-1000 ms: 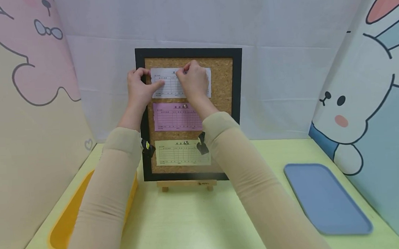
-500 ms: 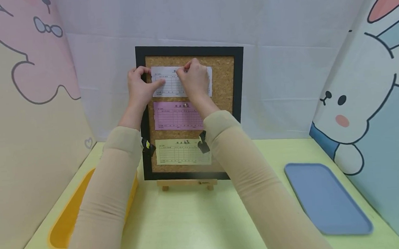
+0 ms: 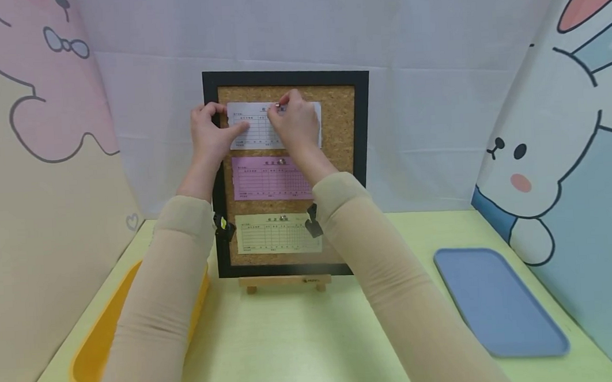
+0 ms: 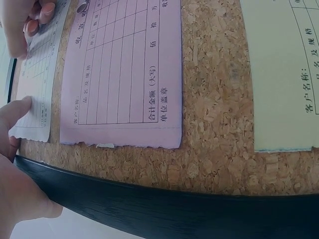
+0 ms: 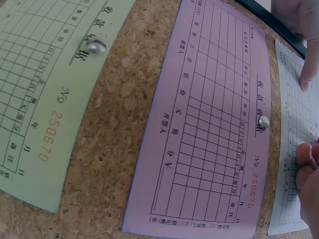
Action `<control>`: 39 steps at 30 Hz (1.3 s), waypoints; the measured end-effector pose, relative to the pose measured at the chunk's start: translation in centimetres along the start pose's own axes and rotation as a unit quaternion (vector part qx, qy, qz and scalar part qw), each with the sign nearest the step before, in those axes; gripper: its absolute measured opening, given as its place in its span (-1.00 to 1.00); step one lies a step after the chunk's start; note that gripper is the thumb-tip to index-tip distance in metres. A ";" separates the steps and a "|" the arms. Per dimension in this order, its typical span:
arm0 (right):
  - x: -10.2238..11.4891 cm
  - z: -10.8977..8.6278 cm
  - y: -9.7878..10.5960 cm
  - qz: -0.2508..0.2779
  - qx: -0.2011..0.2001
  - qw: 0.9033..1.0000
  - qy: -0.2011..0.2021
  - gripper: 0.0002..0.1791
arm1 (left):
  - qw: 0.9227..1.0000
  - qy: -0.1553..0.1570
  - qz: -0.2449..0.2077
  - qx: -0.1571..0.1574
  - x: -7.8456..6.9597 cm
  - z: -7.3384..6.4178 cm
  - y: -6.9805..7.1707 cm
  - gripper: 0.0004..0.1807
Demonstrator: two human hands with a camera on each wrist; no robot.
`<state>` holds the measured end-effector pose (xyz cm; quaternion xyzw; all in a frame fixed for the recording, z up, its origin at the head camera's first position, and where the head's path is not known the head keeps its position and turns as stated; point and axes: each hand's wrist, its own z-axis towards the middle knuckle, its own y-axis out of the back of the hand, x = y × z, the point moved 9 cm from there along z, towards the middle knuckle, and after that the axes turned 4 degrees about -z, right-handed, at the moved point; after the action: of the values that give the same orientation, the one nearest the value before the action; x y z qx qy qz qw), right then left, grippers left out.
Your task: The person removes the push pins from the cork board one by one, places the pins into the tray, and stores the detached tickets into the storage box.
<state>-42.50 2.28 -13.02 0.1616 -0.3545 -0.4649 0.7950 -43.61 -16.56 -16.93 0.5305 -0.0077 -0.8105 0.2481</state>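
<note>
A white receipt slip (image 3: 256, 137) lies against the top of a black-framed corkboard (image 3: 339, 126). My left hand (image 3: 212, 135) holds the slip at its left end, thumb on the paper and fingers bent at the frame's left side. At the slip's top middle, my right hand (image 3: 298, 122) pinches a small shiny pushpin (image 3: 278, 105), mostly covered by the fingertips. Below hangs a pink receipt slip (image 3: 259, 182) with a silver pushpin (image 5: 263, 123) through its heading. Lowest is a yellow receipt slip (image 3: 267, 239), fixed with another silver pushpin (image 5: 96, 47).
The board stands on a small wooden easel (image 3: 285, 280) on a pale green table (image 3: 272, 343). A yellow bin (image 3: 88, 355) is at the left, partly behind the left sleeve. A blue tray (image 3: 501, 302) lies at the right. A white cloth (image 3: 426, 109) hangs behind.
Both hands keep nearly the same places on the white slip. The pushpin between the right fingertips shows more clearly now. The whole view shifts slightly.
</note>
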 end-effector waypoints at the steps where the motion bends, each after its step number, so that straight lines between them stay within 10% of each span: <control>1: 0.0 -0.1 0.0 -0.001 0.001 1.000 0.001 -0.77 | 1.000 0.002 0.000 0.000 0.1 0.0 0.0 -0.57; 29: 0.2 -0.4 0.6 0.004 -0.051 0.997 0.053 -0.86 | 1.000 0.019 -0.014 -0.004 0.6 0.0 0.6 -0.71; 39: 0.0 -0.4 0.6 0.011 -0.009 0.999 0.050 -0.85 | 1.000 0.020 -0.018 -0.008 0.5 -0.3 0.6 -0.71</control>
<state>-41.82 2.56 -12.96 0.1732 -0.3122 -0.4508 0.8181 -43.30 -17.21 -17.29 0.5446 0.0131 -0.8041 0.2380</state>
